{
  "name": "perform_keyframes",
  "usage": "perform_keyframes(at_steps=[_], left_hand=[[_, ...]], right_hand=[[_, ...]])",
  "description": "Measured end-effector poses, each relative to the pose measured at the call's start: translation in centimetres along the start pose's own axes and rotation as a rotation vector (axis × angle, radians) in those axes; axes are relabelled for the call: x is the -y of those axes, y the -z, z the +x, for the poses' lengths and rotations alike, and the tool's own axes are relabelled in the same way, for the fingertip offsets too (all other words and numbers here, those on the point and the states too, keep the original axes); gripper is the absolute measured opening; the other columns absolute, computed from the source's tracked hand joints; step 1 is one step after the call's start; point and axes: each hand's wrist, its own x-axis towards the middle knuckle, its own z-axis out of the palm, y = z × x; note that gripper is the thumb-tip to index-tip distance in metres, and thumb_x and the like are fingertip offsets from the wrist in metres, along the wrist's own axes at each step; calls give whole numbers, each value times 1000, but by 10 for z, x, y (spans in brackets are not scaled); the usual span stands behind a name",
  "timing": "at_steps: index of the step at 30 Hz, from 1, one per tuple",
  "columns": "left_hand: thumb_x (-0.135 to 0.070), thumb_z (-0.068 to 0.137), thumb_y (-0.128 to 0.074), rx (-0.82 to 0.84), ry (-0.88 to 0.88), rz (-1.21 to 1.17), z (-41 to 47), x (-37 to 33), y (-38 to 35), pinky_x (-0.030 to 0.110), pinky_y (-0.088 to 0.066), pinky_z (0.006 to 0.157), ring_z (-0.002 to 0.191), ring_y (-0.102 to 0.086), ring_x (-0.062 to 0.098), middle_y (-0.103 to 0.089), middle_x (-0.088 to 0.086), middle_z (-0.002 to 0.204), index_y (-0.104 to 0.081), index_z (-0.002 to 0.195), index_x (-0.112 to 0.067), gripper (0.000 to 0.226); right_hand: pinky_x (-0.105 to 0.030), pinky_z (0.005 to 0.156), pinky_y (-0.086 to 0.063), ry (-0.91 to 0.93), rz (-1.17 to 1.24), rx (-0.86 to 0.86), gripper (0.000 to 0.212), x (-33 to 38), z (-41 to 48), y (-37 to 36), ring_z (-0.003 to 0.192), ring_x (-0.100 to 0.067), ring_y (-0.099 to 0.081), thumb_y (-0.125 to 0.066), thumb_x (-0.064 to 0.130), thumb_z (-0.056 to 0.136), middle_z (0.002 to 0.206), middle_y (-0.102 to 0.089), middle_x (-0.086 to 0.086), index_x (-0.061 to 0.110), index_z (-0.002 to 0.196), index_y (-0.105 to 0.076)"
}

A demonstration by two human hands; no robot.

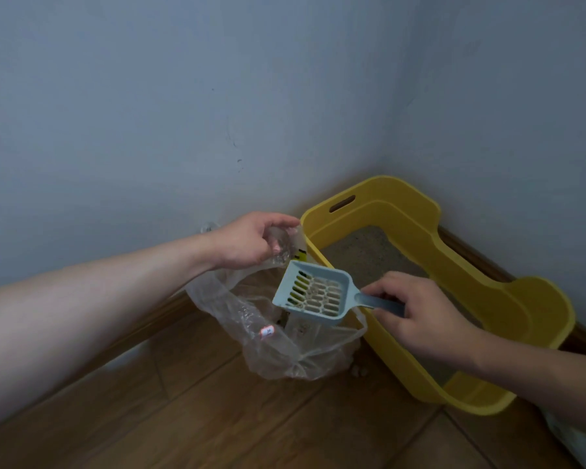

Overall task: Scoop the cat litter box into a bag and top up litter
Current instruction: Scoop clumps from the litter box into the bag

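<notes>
2 walls [183, 96] behind litter box [521, 313]

One wide-angle camera, worn on the person's head, looked forward and down into a room corner, close over the yellow litter box [508, 309], wooden floor [217, 418] below, blue-grey walls [183, 96] above.

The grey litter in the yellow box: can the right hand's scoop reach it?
Probably yes: the right hand holds the pale blue slotted scoop beside the open yellow plastic box; nothing covers the grey litter.
</notes>
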Motion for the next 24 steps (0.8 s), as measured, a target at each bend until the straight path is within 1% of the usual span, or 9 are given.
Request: perform_keyframes(at_steps=[3, 5, 8, 14, 16, 18, 19, 21, 24], left_hand=[[18, 79, -48, 16, -5, 4, -4, 4, 3, 13, -47, 58, 96, -62, 13, -63, 0, 117, -47, 143, -28, 78], [17, 79, -47, 22, -20, -3, -7, 7, 4, 14, -47, 56, 99, -61, 13, -60, -2, 124, -47, 142, -30, 79], [18, 80, -48, 19, -35, -10, -10, 10, 6, 13, -47, 56, 99, -61, 12, -58, -7, 125, -47, 142, -30, 78], [24, 77, -46, 20, -64, -42, -13, 15, 8, 12, -46, 55, 98, -61, 16, -57, -14, 124, -48, 141, -29, 83], [25, 77, -45, 18, -72, -60, -13, 17, 8, 12, -45, 53, 96, -60, 17, -58, -11, 124, -48, 141, -27, 83], [27, 76, -44, 21, -75, -82, -12, 20, 8, 11, -44, 51, 92, -59, 17, -58, -10, 123, -48, 141, -25, 82], [27, 76, -44, 19, -74, -87, -12, 23, 9, 11, -44, 52, 91, -58, 16, -58, -11, 123, -49, 140, -24, 82], [26, 75, -44, 13, -71, -100, -12, 27, 10, 15, -48, 58, 91, -58, 16, -60, -9, 122, -50, 139, -26, 83], [23, 77, -48, 11, -64, -117, -10, 33, 11, 19, -52, 67, 90, -59, 10, -60, -6, 124, -50, 137, -32, 82]], right_hand=[[-18, 78, -49, 13, -10, 35, 28, 6, 6, -5, 93, 2, -56, -67, 19, 89, 100, -60, 19, 28, 115, -69], [-26, 80, -53, 22, -10, 56, 29, 9, 11, -8, 93, 0, -57, -67, 18, 89, 101, -60, 18, 27, 116, -70], [-29, 78, -53, 48, -18, 92, 30, 14, 18, -13, 90, -2, -57, -66, 17, 88, 100, -60, 15, 24, 118, -70], [-12, 69, -38, 64, -53, 136, 32, 17, 34, -25, 85, 2, -54, -64, 19, 91, 97, -60, 16, 24, 121, -69], [-13, 70, -41, 68, -53, 145, 30, 20, 40, -28, 86, 0, -55, -63, 18, 92, 98, -63, 14, 24, 120, -70], [-23, 72, -50, 58, -45, 152, 28, 24, 46, -29, 85, -4, -59, -61, 17, 93, 98, -67, 11, 25, 118, -72], [-26, 70, -52, 54, -43, 156, 27, 25, 49, -30, 81, -5, -60, -59, 16, 93, 94, -69, 9, 25, 115, -72], [-19, 58, -46, 58, -58, 167, 27, 24, 54, -35, 70, -4, -59, -56, 14, 94, 84, -70, 8, 25, 111, -74], [-14, 51, -38, 61, -63, 197, 28, 24, 59, -41, 69, 4, -57, -54, 14, 95, 81, -68, 10, 25, 114, -72]])
